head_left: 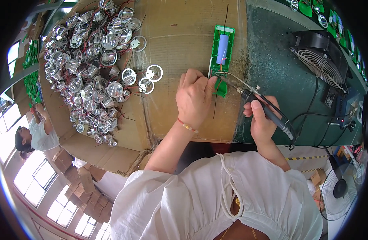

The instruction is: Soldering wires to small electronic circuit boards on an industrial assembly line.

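Note:
My right hand (263,120) is wrapped round the dark handle of a soldering iron (268,114), with a thin metal tube clamped alongside its tip. The tip reaches to the lower part of an open green plastic housing (215,52) lying on the cardboard. Inside the housing sits a light purple cylindrical battery (222,50), with a short red wire below it. My left hand (195,94) is closed at the housing's lower left edge, fingertips near the iron's tip. What those fingers pinch is hidden. Thin dark wires stick out above and below the housing.
Many shiny reflector cups (92,60) with red wires fill a cardboard box at left; a few lie beside it. A black fan (322,60) stands on the green bench at right, near a blue box (348,110) with cables. Another person (38,132) is at far left.

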`<state>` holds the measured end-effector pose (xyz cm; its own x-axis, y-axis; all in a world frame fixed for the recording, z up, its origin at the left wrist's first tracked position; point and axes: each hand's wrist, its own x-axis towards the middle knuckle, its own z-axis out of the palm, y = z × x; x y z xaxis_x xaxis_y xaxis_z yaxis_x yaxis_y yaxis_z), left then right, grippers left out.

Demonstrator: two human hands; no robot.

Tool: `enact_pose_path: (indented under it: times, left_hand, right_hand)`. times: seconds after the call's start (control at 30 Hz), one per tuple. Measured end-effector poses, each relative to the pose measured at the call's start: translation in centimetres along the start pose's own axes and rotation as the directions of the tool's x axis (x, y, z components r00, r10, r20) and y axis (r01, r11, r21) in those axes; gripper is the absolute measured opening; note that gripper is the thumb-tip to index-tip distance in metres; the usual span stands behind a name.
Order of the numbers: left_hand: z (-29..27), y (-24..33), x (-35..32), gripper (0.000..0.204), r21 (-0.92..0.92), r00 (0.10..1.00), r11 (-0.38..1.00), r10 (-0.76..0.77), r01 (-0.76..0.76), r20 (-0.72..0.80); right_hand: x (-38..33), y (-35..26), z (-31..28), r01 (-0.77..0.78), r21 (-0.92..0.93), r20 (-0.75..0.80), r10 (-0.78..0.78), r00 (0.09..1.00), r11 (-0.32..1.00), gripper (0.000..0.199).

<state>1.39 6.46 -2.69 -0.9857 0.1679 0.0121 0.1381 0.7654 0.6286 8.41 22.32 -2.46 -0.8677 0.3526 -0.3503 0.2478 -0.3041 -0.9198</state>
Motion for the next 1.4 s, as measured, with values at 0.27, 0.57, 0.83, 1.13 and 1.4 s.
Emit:
enact_pose_path:
  times: [0.27,0.57,0.83,1.13,1.4]
  left_hand:
    - [0.0,-0.2,0.0,0.020,-0.014,1.000,1.000,-0.018,0.018,0.013]
    - [0.2,-0.4,0.0,0.021,-0.036,1.000,0.999,-0.010,0.011,0.014]
    - [0.0,-0.3,0.0,0.021,-0.045,1.000,0.999,-0.014,0.015,0.009]
    - [-1.1,0.0,0.1,0.019,-0.073,0.995,0.997,0.044,-0.038,0.090]
    - [-1.5,0.2,0.6,0.014,0.060,0.967,0.990,0.112,-0.129,0.231]
  right_hand:
    - [0.1,0.0,0.0,-0.030,-0.007,0.017,0.030,0.999,1.000,0.017]
    - [-0.2,0.1,-0.4,0.051,0.006,-0.031,-0.051,0.998,0.999,0.017]
    - [-0.5,-0.1,-0.9,0.027,-0.001,-0.033,-0.027,0.999,1.000,0.016]
    - [-0.7,-0.5,-1.1,-0.016,-0.003,-0.009,0.016,1.000,1.000,0.015]
    - [-0.9,-0.5,-0.7,-0.016,-0.040,-0.033,0.014,0.999,0.999,0.015]
